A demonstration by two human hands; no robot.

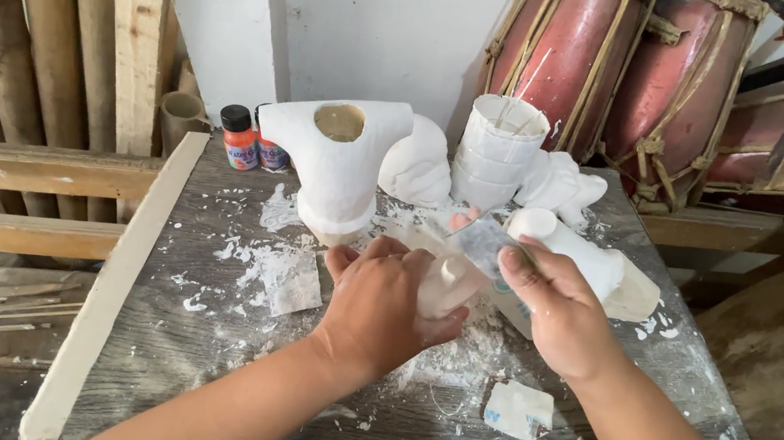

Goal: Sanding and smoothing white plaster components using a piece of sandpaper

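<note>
1. Hands meet at the centre of the frame: the left hand (388, 307) curls in a closed grip around a small white plaster piece (445, 288).
2. The right hand (557, 310) pinches a piece of sandpaper (484, 247) against that plaster piece, fingers closed on it.
3. Both sit above a grey wooden counter (184, 344) strewn with white dust and chips.
4. Just behind, toward the upper centre, stands a large white plaster mould (338, 168) with a round hole.
5. A stack of white cups (497, 153) stands to its right, and two small paint bottles (253, 141) to its left.
6. A white foam scrap (518, 409) lies at lower right, near the right forearm.
</note>
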